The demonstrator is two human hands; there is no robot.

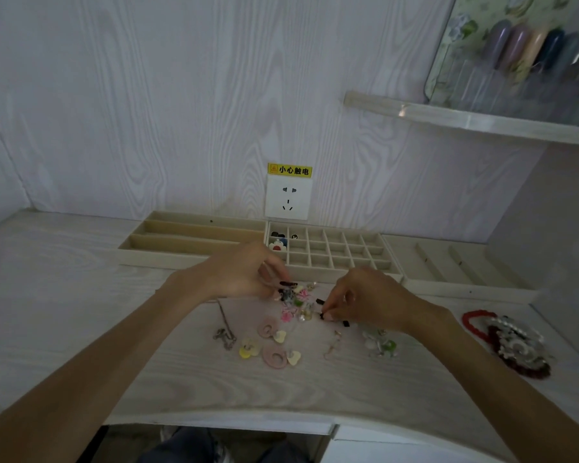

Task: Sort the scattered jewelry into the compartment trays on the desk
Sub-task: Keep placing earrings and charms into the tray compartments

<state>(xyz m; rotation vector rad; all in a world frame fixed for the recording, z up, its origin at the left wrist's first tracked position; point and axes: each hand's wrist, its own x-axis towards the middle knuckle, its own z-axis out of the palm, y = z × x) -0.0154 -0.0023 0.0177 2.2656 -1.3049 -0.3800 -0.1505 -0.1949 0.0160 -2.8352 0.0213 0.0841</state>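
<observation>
— Nearest to me, what do you see?

— Both forearms reach in from the bottom edge over the pale wood-grain bench. Just ahead of them lie two pink ring earrings, small yellow heart pieces, a thin chain to the left and a gold hook earring to the right.

— And at the far right?

— Red beaded bracelets lie heaped with a silvery one, well apart from the rest.

— The hands?

— My right hand has its fingers curled down, the tips pinching a small black piece; another black piece lies just beside it on the bench. My left hand has curled fingers over the main jewelry pile, a mix of pink, green and pearl bits. A black clip sits at its fingertips; I cannot tell whether they grip it.

— Behind that?

— Three trays stand side by side against the wall. The long-slot tray is on the left. The grid tray in the middle holds a few dark pieces and a red, white and blue flower in its left compartments. The ridged tray is on the right.

— Farther?

— A wall socket with a yellow warning label above it, and a shelf up right.
</observation>
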